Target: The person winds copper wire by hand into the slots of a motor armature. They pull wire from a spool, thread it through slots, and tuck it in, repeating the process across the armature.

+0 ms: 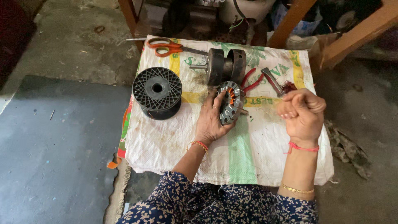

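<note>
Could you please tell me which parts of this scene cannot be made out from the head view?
- Right hand: fist closed; whether it pinches anything is hidden by its own fingers.
- Stator ring: the near side is covered by the left hand.
- Pliers: the jaws are hidden behind the stator ring.
- Black spool: the wire on it is too dark to see.

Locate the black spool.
In the head view, the black spool stands on the white woven sack, left of the left hand, below the orange-handled scissors.
</note>
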